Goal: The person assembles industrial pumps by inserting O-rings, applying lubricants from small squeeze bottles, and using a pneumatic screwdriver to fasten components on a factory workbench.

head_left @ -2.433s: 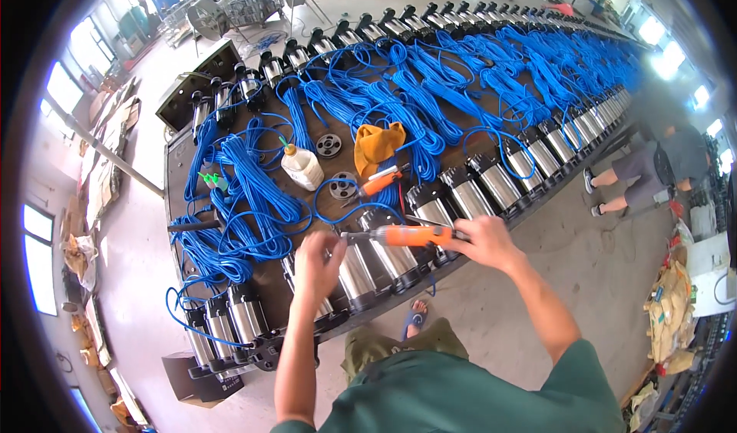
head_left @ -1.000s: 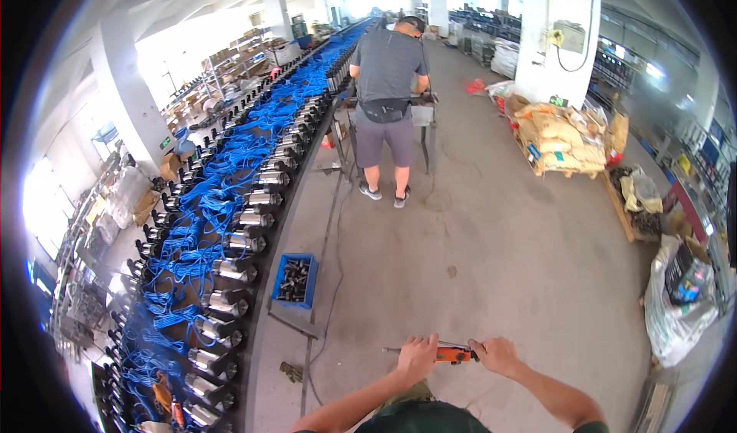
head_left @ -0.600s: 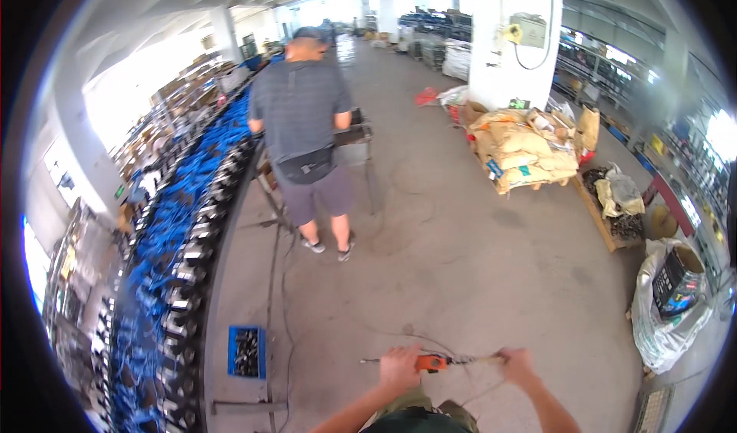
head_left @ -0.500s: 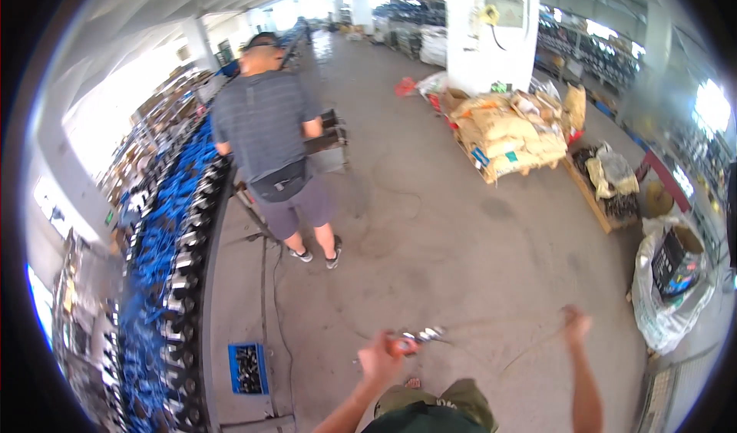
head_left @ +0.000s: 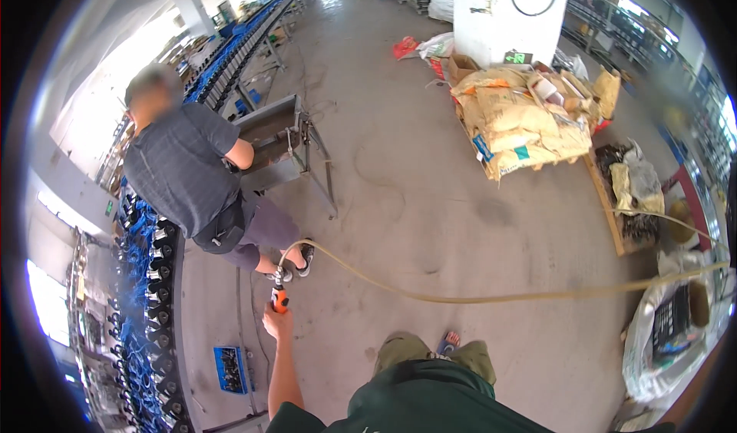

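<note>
My left hand (head_left: pixel 278 322) is closed around an orange air gun (head_left: pixel 279 300), held out in front and to the left. From the metal fitting at its top, a yellowish hose (head_left: pixel 453 300) arches up and runs across the picture to the right edge. The hose hangs above the floor, in front of my legs. My right hand is not in view; a blurred part of what looks like my right arm (head_left: pixel 702 379) shows at the lower right rim.
A co-worker (head_left: pixel 188 164) leans over a metal trough (head_left: pixel 269 173) on legs at the left. A long rack (head_left: pixel 163 279) of black and blue parts runs along the left. A blue bin (head_left: pixel 247 371) sits on the floor. Stacked sacks (head_left: pixel 510 118) stand beside a white pillar (head_left: pixel 507 22).
My left hand has moved left and forward with the air gun. My right hand has gone out of view to the right. The hose now spans the picture. The co-worker appears farther left, bending over the trough.
</note>
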`<state>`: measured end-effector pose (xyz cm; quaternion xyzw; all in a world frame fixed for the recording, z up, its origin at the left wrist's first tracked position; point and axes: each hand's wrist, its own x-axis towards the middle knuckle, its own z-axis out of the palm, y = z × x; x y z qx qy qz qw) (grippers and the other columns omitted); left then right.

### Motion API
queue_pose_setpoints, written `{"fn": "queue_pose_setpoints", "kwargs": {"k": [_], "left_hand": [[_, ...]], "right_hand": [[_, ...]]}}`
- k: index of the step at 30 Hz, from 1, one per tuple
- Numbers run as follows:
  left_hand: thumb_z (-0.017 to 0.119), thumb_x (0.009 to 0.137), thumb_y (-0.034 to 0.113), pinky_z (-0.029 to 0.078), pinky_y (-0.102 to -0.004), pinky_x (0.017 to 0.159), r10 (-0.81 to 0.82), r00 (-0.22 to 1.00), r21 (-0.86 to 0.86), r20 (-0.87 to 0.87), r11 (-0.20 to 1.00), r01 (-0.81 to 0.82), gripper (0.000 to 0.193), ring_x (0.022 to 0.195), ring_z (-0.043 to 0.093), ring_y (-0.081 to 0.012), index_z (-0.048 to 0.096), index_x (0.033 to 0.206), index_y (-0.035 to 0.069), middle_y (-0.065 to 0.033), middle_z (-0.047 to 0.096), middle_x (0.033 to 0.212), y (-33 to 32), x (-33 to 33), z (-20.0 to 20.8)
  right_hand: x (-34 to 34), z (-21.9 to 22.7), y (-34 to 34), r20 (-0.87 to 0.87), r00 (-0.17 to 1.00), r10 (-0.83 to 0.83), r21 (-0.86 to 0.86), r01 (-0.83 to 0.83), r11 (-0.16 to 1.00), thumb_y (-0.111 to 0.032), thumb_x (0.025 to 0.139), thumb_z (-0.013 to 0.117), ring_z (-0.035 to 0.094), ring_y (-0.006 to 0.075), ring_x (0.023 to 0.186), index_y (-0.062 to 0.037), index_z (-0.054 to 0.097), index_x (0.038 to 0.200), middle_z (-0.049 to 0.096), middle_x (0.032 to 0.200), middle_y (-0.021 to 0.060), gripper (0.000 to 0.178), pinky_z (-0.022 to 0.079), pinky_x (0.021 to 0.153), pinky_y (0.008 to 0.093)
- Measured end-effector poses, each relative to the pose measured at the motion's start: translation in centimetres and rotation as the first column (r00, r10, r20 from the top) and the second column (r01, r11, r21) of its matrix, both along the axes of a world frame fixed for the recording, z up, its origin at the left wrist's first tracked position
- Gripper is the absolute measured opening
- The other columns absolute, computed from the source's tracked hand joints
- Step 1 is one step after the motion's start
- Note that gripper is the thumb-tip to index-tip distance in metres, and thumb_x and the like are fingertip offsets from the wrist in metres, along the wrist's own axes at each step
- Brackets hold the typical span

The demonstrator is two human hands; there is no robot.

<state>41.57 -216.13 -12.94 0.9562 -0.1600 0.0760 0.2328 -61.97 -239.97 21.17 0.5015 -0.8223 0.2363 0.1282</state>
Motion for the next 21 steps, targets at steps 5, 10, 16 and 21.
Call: {"fn": "queue_pose_setpoints", "kwargs": {"k": [5,10,16,21], "left_hand": [[0.071,0.071,0.009,0.052,-0.0440,0.065,-0.012,0.999,-0.332,-0.049,0.943,-0.005,0.022,0.064,0.057,-0.0367,0.061,0.088,0.001,-0.0159,0.063,0.070,-14.1,-4.4,-2.9],[0.070,0.076,0.002,0.048,-0.0327,0.063,0.007,0.981,-0.655,-0.192,0.744,-0.134,0.020,0.070,0.050,-0.0127,0.059,0.092,0.000,-0.0037,0.060,0.077,-29.8,-2.7,-7.1],[0.070,0.081,-0.001,0.048,-0.0245,0.069,-0.060,0.940,-0.797,-0.335,0.549,-0.249,0.024,0.079,0.056,-0.0066,0.064,0.104,0.001,0.0014,0.062,0.086,-53.2,3.7,-6.5],[0.071,0.081,0.000,0.050,-0.0250,0.069,-0.097,0.909,-0.853,-0.406,0.397,-0.338,0.037,0.073,0.059,-0.0068,0.066,0.118,0.001,0.0017,0.064,0.082,-70.6,10.1,-4.2]], "right_hand": [[15.8,-19.4,-14.2,0.466,0.868,0.172,0.184,-0.286,0.940,-0.047,0.104,0.057,0.054,0.0307,0.078,0.0027,0.067,0.117,0.059,0.086,0.0167,0.052,0.042,0.072,0.0445],[36.2,-35.4,-29.8,0.788,0.603,0.124,0.366,-0.621,0.693,-0.044,0.107,0.055,0.044,0.0199,0.062,-0.0005,0.072,0.106,0.050,0.069,0.0064,0.047,0.035,0.059,0.0376],[49.7,-41.8,-55.6,0.853,0.497,0.161,0.361,-0.784,0.505,-0.043,0.108,0.053,0.038,0.0121,0.046,-0.0041,0.078,0.097,0.043,0.052,0.0000,0.048,0.031,0.046,0.0333],[53.9,-30.2,-93.3,0.702,0.574,0.422,0.306,-0.778,0.548,-0.039,0.106,0.057,0.049,0.0121,0.051,-0.0083,0.072,0.089,0.056,0.064,0.0016,0.038,0.038,0.047,0.0311]]}}
